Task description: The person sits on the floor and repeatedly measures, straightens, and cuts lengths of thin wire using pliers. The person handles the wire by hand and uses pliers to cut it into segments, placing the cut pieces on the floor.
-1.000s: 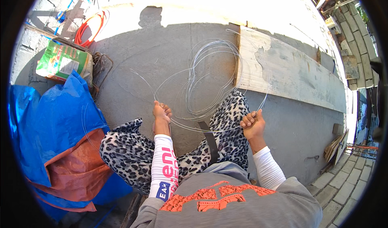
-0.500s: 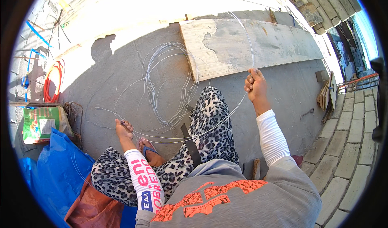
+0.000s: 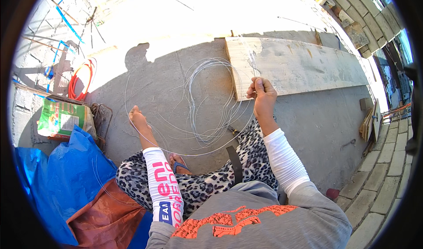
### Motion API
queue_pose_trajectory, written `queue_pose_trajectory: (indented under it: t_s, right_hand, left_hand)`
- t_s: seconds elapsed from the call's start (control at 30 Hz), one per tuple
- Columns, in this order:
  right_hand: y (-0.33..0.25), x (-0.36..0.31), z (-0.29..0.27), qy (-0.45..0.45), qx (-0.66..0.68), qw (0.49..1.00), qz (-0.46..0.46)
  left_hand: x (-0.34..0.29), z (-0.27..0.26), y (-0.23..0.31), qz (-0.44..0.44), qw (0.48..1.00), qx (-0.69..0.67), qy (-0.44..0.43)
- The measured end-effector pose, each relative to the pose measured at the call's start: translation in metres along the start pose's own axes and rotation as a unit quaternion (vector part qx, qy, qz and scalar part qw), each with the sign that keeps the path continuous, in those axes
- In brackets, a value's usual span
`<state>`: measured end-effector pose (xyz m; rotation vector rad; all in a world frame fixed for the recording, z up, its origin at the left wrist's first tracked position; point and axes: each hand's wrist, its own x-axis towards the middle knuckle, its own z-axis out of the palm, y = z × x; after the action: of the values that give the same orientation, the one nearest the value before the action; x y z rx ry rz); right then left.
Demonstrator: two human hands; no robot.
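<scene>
Some wire (image 3: 200, 155) here: our right hand (image 3: 264, 100) pinches it, our left hand (image 3: 139, 120) is half-curled against it, can't tell how firmly, loose coil (image 3: 191, 101) on the floor (image 3: 317, 130).

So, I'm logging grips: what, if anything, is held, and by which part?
The right hand pinches thin wire partway along; whether the left hand grips it cannot be told.

A blue tarp (image 3: 81, 172) (rumpled) lies beside a sack (image 3: 66, 119).
</scene>
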<state>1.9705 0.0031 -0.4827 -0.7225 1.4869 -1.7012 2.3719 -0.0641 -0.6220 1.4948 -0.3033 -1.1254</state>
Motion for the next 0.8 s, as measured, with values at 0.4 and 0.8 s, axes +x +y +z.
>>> queue_pose_trajectory:
  t_s: [0.4, 0.8]
  right_hand:
    - [-0.005, -0.004, -0.036, 0.086, -0.181, 0.962, -0.186]
    - [-0.067, -0.044, -0.014, -0.132, -0.029, 0.991, 0.011]
  left_hand:
    - [-0.032, -0.008, 0.086, 0.002, 0.992, -0.125, -0.034]
    - [-0.136, 0.22, 0.125, 0.242, 0.866, -0.037, -0.436]
